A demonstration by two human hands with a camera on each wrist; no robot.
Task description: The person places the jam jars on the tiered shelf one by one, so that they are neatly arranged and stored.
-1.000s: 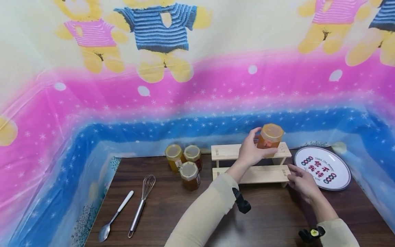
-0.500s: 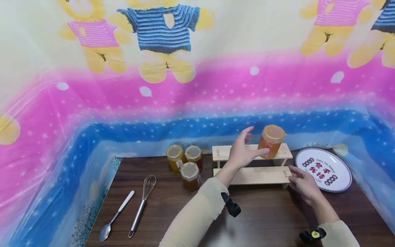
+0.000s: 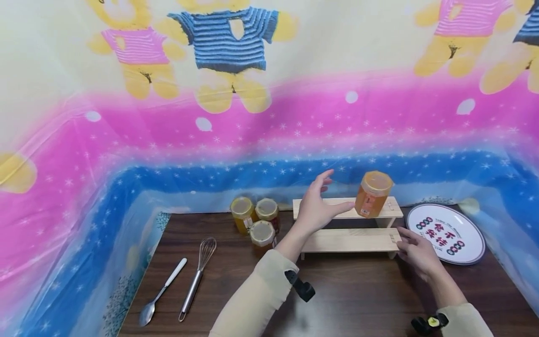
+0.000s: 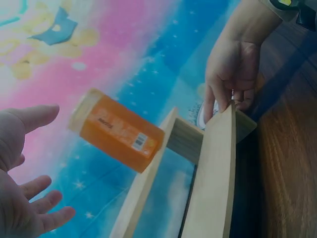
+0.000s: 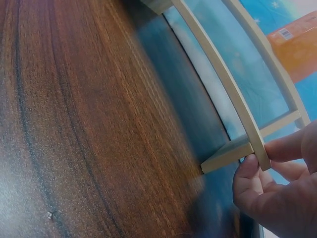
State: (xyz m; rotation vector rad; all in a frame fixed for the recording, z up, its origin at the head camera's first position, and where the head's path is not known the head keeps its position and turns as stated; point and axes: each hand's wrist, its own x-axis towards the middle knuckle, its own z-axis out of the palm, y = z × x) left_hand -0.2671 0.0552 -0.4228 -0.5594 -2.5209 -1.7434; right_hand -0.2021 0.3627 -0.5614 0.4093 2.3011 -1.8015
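Observation:
On the right part of the upper tier of a two-tier wooden rack [image 3: 349, 240] stands a jar with orange contents [image 3: 373, 195]; its label and barcode show in the left wrist view. My left hand [image 3: 315, 208] is just left of this jar, its fingers and thumb spread and apart from it, holding nothing. At the lower tier's right end, my right hand [image 3: 418, 252] pinches the board's edge between thumb and fingers, seen closely in the right wrist view.
Three more lidded jars, a yellow one [image 3: 243, 215], a dark red one [image 3: 268, 211] and a brown one [image 3: 262, 234], cluster left of the rack. A whisk [image 3: 198, 278] and a spoon [image 3: 162, 292] lie farther left. A printed white plate [image 3: 459, 224] is at the right.
My left hand has let go of the orange jar and drawn back to the left, its fingers opening. The jar stays on the upper tier. My right hand keeps its hold on the rack.

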